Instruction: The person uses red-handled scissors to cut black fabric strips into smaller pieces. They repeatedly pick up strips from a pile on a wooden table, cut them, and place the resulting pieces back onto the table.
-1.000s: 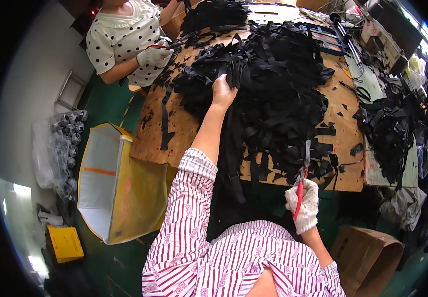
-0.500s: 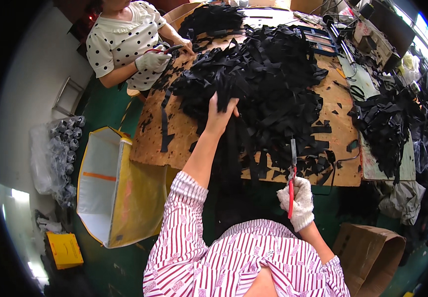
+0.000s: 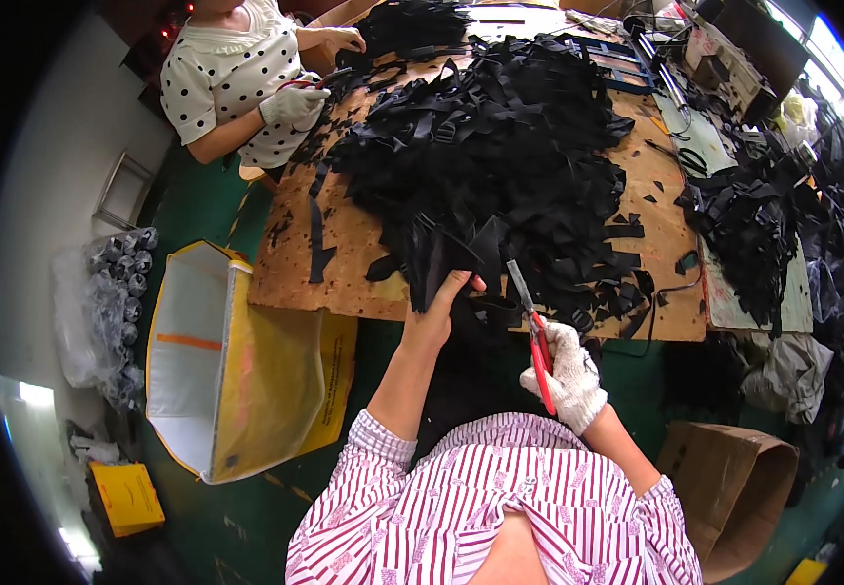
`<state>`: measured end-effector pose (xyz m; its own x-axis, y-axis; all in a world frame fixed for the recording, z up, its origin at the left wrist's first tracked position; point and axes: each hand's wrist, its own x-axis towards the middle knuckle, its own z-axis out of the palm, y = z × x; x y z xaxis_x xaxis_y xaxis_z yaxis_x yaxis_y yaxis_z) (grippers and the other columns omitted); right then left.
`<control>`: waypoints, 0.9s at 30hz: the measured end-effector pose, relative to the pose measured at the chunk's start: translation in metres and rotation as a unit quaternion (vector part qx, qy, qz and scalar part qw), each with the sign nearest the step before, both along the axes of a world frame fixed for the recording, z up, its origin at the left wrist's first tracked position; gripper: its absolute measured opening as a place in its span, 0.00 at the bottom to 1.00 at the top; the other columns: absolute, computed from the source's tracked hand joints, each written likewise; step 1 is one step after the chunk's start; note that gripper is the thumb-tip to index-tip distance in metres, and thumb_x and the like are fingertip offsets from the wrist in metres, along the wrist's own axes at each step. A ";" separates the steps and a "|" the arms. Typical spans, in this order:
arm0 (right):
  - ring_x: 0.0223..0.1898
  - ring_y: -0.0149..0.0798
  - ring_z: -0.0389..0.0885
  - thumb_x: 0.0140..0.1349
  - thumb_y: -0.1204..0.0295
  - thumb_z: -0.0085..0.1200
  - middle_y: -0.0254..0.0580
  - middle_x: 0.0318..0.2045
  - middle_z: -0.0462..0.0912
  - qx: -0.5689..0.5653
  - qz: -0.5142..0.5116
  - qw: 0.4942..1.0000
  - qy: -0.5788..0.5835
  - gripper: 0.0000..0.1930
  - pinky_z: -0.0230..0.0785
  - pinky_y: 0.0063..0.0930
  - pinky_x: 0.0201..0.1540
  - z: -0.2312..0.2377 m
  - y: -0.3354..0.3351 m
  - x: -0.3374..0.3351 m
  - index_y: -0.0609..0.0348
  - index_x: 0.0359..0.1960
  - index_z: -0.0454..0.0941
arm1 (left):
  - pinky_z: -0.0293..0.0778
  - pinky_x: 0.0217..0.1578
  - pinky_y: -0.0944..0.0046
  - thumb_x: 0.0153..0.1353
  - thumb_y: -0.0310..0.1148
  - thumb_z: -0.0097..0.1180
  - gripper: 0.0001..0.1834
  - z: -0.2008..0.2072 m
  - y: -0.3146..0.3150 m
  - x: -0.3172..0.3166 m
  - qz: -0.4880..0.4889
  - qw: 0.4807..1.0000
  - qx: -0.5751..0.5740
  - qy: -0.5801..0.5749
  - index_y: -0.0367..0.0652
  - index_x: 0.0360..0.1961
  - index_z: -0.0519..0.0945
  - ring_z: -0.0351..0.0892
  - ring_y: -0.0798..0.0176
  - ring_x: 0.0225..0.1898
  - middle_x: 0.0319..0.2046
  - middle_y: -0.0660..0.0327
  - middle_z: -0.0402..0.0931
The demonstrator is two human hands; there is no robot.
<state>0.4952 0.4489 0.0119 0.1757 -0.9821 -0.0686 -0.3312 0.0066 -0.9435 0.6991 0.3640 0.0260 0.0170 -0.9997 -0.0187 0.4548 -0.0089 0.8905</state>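
My bare left hand (image 3: 431, 322) is closed on a bunch of black fabric strips (image 3: 428, 263) at the table's near edge. Its thumb lies over the strips, and some of them hang down past the edge. My right hand (image 3: 570, 375), in a white knit glove, grips red-handled scissors (image 3: 540, 346) with grey blades. The blades point up and left, close to the held strips but apart from them; they look closed. Just beyond both hands a large heap of black strips (image 3: 529, 146) covers the middle of the wooden table (image 3: 358, 283).
Across the table at the left, a person in a dotted top (image 3: 227, 88) holds a red-handled tool in a gloved hand. A yellow-edged bin (image 3: 236, 370) stands on the floor at left. Another pair of scissors (image 3: 687, 158) lies at right. A cardboard box (image 3: 724, 487) sits lower right.
My left hand has drawn the strips from the heap toward me, to the table's edge. My right hand has brought the scissors leftward, nearer to them. The other person's bare hand has lifted.
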 end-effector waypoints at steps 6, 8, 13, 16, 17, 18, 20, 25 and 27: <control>0.31 0.44 0.77 0.43 0.63 0.65 0.46 0.32 0.76 0.019 0.004 1.000 0.001 0.33 0.70 0.33 0.38 -0.006 0.003 -0.004 0.60 0.49 0.63 | 0.74 0.38 0.66 0.60 0.25 0.53 0.09 -0.007 0.006 -0.008 -0.013 1.000 -0.007 0.022 0.38 0.41 0.74 0.77 0.65 0.32 0.32 0.59 0.76; 0.31 0.44 0.78 0.44 0.63 0.65 0.45 0.31 0.76 0.034 0.004 0.999 -0.006 0.32 0.70 0.34 0.37 -0.010 0.004 -0.008 0.60 0.49 0.63 | 0.74 0.38 0.66 0.60 0.26 0.52 0.08 -0.006 0.007 -0.013 -0.024 1.000 -0.017 0.006 0.38 0.41 0.74 0.77 0.65 0.32 0.32 0.60 0.76; 0.28 0.42 0.78 0.46 0.64 0.63 0.45 0.28 0.77 0.031 0.008 0.999 -0.023 0.30 0.70 0.32 0.35 0.002 -0.001 -0.007 0.60 0.49 0.63 | 0.72 0.38 0.66 0.60 0.25 0.52 0.07 -0.005 0.018 -0.021 -0.069 0.997 -0.024 -0.005 0.38 0.40 0.74 0.76 0.65 0.33 0.31 0.60 0.75; 0.28 0.39 0.78 0.46 0.66 0.63 0.44 0.28 0.77 0.020 0.005 0.999 -0.045 0.29 0.70 0.30 0.35 -0.006 0.000 -0.007 0.61 0.48 0.63 | 0.73 0.36 0.66 0.58 0.23 0.52 0.06 -0.008 0.020 -0.024 -0.072 0.997 -0.010 -0.011 0.39 0.37 0.74 0.76 0.64 0.32 0.30 0.59 0.75; 0.28 0.38 0.78 0.46 0.67 0.63 0.43 0.28 0.76 0.017 0.005 0.999 -0.050 0.28 0.70 0.29 0.35 -0.007 0.000 -0.007 0.61 0.48 0.63 | 0.73 0.36 0.66 0.59 0.22 0.52 0.06 -0.010 0.021 -0.025 -0.067 0.998 -0.009 -0.015 0.39 0.37 0.74 0.76 0.65 0.32 0.30 0.59 0.75; 0.28 0.36 0.77 0.47 0.68 0.63 0.42 0.29 0.76 0.032 -0.005 0.997 -0.063 0.28 0.70 0.28 0.35 -0.007 0.001 -0.006 0.61 0.48 0.63 | 0.73 0.35 0.66 0.59 0.22 0.51 0.06 -0.011 0.021 -0.025 -0.061 0.998 -0.008 -0.019 0.38 0.37 0.74 0.76 0.65 0.31 0.30 0.59 0.75; 0.29 0.32 0.75 0.47 0.70 0.64 0.40 0.30 0.75 0.063 -0.026 0.994 -0.090 0.28 0.69 0.26 0.35 -0.007 0.004 -0.003 0.61 0.48 0.62 | 0.73 0.35 0.67 0.59 0.22 0.51 0.06 -0.015 0.019 -0.026 -0.067 0.997 -0.036 -0.032 0.38 0.38 0.74 0.75 0.65 0.31 0.31 0.59 0.75; 0.30 0.29 0.72 0.49 0.72 0.63 0.39 0.32 0.73 0.159 -0.056 0.964 -0.207 0.27 0.69 0.24 0.35 -0.014 0.011 0.001 0.62 0.48 0.62 | 0.70 0.36 0.68 0.59 0.24 0.51 0.08 -0.014 0.017 -0.031 -0.073 0.997 0.000 -0.006 0.38 0.41 0.72 0.73 0.68 0.31 0.31 0.61 0.73; 0.25 0.27 0.70 0.49 0.74 0.60 0.37 0.29 0.71 0.135 -0.051 0.971 -0.188 0.25 0.66 0.22 0.30 -0.016 0.011 0.002 0.61 0.47 0.61 | 0.70 0.35 0.69 0.59 0.23 0.50 0.08 -0.015 0.017 -0.032 -0.060 0.998 0.018 0.000 0.38 0.40 0.72 0.72 0.68 0.30 0.31 0.61 0.73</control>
<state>0.4975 0.4595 -0.0043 0.1410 -0.9507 -0.2761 0.0520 0.2856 -0.9569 0.6668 0.3814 0.0109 -0.1030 -0.9932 -0.0545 0.4489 -0.0953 0.8885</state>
